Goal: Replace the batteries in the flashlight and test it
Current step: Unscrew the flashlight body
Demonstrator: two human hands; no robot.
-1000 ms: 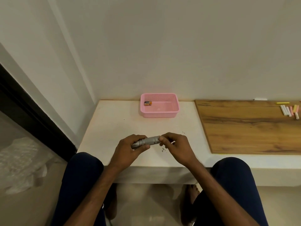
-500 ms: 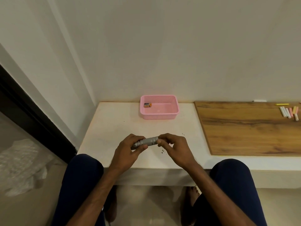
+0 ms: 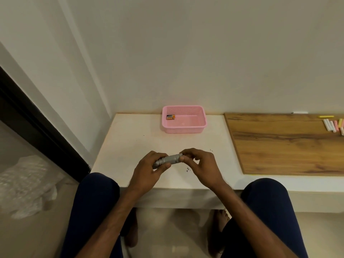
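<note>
Hardly moved: we still hold the grey flashlight point(image 3: 169, 158).
Left grip point(image 3: 149, 171) wraps it; right grip point(image 3: 202, 166) pinches its hidden end.

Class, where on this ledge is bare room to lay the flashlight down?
Bare: the white top between basket and flashlight, and left of the basket; also most of the board. Crowded: the board's far right corner, with chalks.
</note>
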